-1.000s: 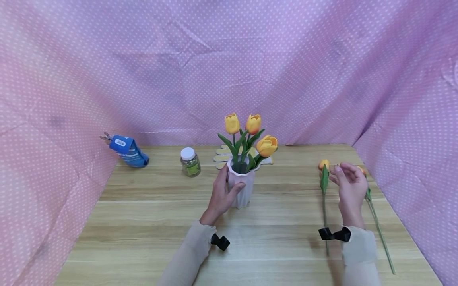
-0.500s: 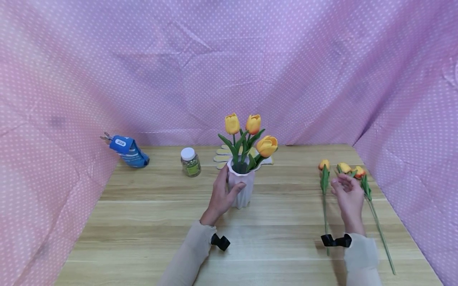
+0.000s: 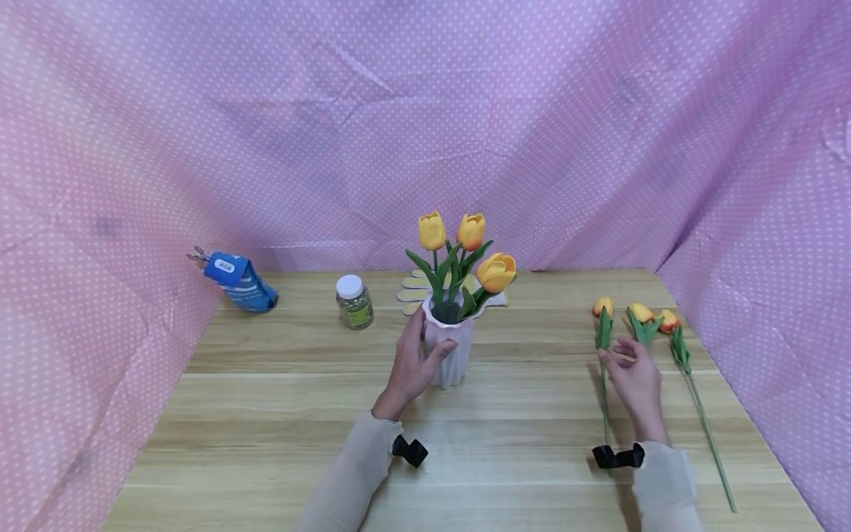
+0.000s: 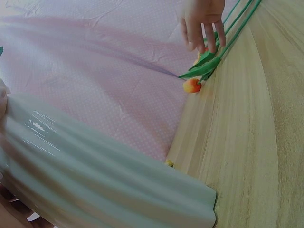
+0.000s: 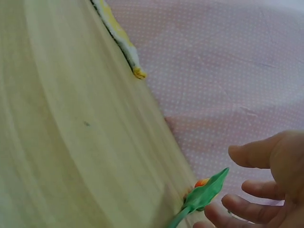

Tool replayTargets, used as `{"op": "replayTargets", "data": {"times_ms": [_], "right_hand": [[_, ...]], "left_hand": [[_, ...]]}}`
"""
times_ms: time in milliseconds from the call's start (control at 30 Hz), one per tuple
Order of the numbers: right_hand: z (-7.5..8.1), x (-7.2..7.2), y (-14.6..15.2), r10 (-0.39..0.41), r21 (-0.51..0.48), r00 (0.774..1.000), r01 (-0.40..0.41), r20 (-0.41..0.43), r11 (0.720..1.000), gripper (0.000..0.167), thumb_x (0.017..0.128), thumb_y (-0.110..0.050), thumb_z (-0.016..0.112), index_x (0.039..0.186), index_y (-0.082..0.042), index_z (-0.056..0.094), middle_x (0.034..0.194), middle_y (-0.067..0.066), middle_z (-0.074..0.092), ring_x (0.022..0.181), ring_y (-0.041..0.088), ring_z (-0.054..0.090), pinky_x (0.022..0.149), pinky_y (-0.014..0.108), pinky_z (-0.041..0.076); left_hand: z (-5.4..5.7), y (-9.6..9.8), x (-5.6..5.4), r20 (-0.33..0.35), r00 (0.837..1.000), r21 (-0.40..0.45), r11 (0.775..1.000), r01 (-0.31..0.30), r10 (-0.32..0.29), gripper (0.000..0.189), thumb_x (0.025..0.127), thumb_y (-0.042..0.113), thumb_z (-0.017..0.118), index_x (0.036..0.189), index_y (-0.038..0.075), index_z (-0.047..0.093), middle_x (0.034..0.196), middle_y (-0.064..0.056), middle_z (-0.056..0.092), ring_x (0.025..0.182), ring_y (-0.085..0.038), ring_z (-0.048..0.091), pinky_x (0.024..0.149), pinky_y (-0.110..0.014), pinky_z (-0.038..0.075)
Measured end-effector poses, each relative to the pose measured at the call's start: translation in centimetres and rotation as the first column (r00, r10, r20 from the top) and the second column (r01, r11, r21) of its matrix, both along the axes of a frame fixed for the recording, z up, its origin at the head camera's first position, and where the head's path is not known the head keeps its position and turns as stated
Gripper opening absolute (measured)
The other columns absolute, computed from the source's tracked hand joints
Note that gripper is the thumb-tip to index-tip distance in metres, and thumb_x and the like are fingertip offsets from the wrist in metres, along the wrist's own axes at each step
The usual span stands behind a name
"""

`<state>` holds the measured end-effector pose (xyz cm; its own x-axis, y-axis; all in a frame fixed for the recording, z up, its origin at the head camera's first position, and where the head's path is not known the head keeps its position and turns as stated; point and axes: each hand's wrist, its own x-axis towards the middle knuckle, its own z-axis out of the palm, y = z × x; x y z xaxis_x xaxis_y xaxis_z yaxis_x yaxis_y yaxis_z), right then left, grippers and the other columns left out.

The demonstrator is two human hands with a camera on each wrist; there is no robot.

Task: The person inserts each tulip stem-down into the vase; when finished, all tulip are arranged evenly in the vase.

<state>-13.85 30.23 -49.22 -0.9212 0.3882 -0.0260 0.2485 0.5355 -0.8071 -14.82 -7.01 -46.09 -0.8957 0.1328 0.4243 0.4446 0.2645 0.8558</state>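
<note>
A white fluted vase (image 3: pixel 454 355) stands upright on the table, three yellow-orange tulips (image 3: pixel 470 232) in it. My left hand (image 3: pixel 411 363) grips its left side, thumb across the front; in the left wrist view the glossy vase wall (image 4: pixel 90 161) fills the lower left. My right hand (image 3: pixel 637 380) hovers near three tulips lying at the right: a left tulip (image 3: pixel 603 332), a middle tulip (image 3: pixel 642 316) and a right tulip (image 3: pixel 681 351). Part of the middle stem is hidden behind that hand. In the right wrist view its thumb and fingers are spread, a tulip leaf (image 5: pixel 206 192) close by.
Behind the vase lies a yellow and white glove (image 3: pixel 414 284), partly covered by it. Left of that stands a jar (image 3: pixel 355 307) with a white lid. A blue pouch (image 3: pixel 242 283) with a metal clip sits at the back left. Pink dotted cloth (image 3: pixel 425 125) surrounds the wooden table (image 3: pixel 266 428).
My right hand has drawn back toward me and shifted slightly left, toward the left tulip, uncovering the middle and right blooms. The left hand and vase have stayed put.
</note>
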Motion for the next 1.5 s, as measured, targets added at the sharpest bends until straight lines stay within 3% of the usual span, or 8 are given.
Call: {"op": "replayTargets", "data": {"times_ms": [100, 267, 400, 533, 667, 900, 1100, 1500], "right_hand": [[-0.07, 0.15, -0.05, 0.016, 0.047, 0.999, -0.017, 0.034, 0.999, 0.061, 0.096, -0.030, 0.066, 0.143, 0.004, 0.046, 0.134, 0.027, 0.057, 0.096, 0.012, 0.066, 0.064, 0.000, 0.041], [-0.19, 0.29, -0.05, 0.059, 0.094, 0.994, -0.067, 0.090, 0.993, 0.065, 0.097, -0.030, 0.065, 0.145, 0.008, 0.041, 0.136, 0.031, 0.055, 0.120, 0.043, 0.061, 0.069, 0.005, 0.042], [-0.39, 0.17, -0.03, 0.087, 0.125, 0.985, -0.106, 0.150, 0.986, 0.067, 0.098, -0.028, 0.063, 0.145, 0.011, 0.037, 0.134, 0.034, 0.054, 0.120, 0.046, 0.060, 0.087, 0.032, 0.056], [-0.44, -0.10, -0.06, 0.104, 0.117, 0.972, -0.130, 0.211, 0.985, 0.068, 0.099, -0.028, 0.061, 0.146, 0.013, 0.035, 0.134, 0.035, 0.052, 0.121, 0.048, 0.055, 0.100, 0.056, 0.049], [-0.42, -0.32, -0.11, 0.111, 0.166, 0.972, -0.146, 0.205, 0.975, 0.061, 0.097, -0.027, 0.062, 0.139, 0.014, 0.045, 0.125, 0.033, 0.057, 0.113, 0.044, 0.057, 0.092, 0.054, 0.051], [-0.44, -0.32, -0.01, 0.126, 0.212, 0.960, -0.182, 0.249, 0.960, 0.041, 0.096, -0.028, 0.062, 0.115, 0.008, 0.065, 0.103, 0.026, 0.069, 0.086, 0.030, 0.062, 0.062, 0.030, 0.048], [-0.58, -0.09, -0.22, 0.110, 0.294, 0.965, -0.180, 0.239, 0.939, 0.045, 0.094, -0.022, 0.064, 0.120, 0.014, 0.062, 0.114, 0.036, 0.065, 0.094, 0.040, 0.065, 0.070, 0.041, 0.055], [-0.64, 0.08, -0.40, 0.103, 0.377, 0.984, -0.152, 0.147, 0.914, 0.023, 0.089, -0.013, 0.067, 0.094, 0.009, 0.071, 0.088, 0.024, 0.073, 0.084, 0.040, 0.067, 0.066, 0.041, 0.049]], "left_hand": [[0.01, 0.00, 0.02, 0.002, 1.000, -0.003, 1.000, 0.000, 0.000, 0.081, 0.097, 0.053, 0.060, 0.155, 0.005, 0.029, 0.149, -0.019, 0.048, 0.136, -0.036, 0.051, 0.112, -0.056, 0.045], [0.05, 0.00, 0.07, 0.009, 1.000, -0.008, 1.000, -0.003, 0.003, 0.082, 0.097, 0.054, 0.059, 0.155, 0.004, 0.029, 0.149, -0.019, 0.048, 0.136, -0.036, 0.051, 0.112, -0.056, 0.044], [0.09, -0.02, 0.07, 0.010, 1.000, -0.011, 1.000, -0.005, 0.006, 0.083, 0.096, 0.055, 0.059, 0.155, 0.004, 0.030, 0.149, -0.020, 0.048, 0.137, -0.037, 0.050, 0.113, -0.056, 0.044], [0.13, -0.03, 0.01, 0.008, 1.000, -0.012, 1.000, -0.007, 0.007, 0.082, 0.096, 0.054, 0.059, 0.155, 0.004, 0.030, 0.149, -0.019, 0.048, 0.136, -0.036, 0.051, 0.113, -0.056, 0.044], [0.16, -0.04, -0.03, 0.001, 1.000, -0.008, 1.000, -0.005, 0.005, 0.081, 0.097, 0.054, 0.059, 0.155, 0.005, 0.030, 0.148, -0.019, 0.048, 0.135, -0.036, 0.052, 0.111, -0.055, 0.046], [0.19, -0.03, -0.09, 0.009, 1.000, -0.004, 1.000, 0.005, -0.005, 0.081, 0.097, 0.052, 0.060, 0.156, 0.006, 0.029, 0.149, -0.019, 0.048, 0.136, -0.035, 0.051, 0.112, -0.055, 0.045], [0.11, -0.01, -0.07, 0.003, 1.000, -0.001, 1.000, 0.003, -0.003, 0.084, 0.096, 0.057, 0.058, 0.155, 0.005, 0.030, 0.148, -0.019, 0.049, 0.134, -0.036, 0.052, 0.111, -0.056, 0.046], [0.09, -0.04, -0.01, 0.007, 1.000, 0.009, 1.000, 0.010, -0.010, 0.081, 0.096, 0.052, 0.060, 0.156, 0.006, 0.029, 0.149, -0.019, 0.047, 0.136, -0.036, 0.051, 0.112, -0.056, 0.044]]}}
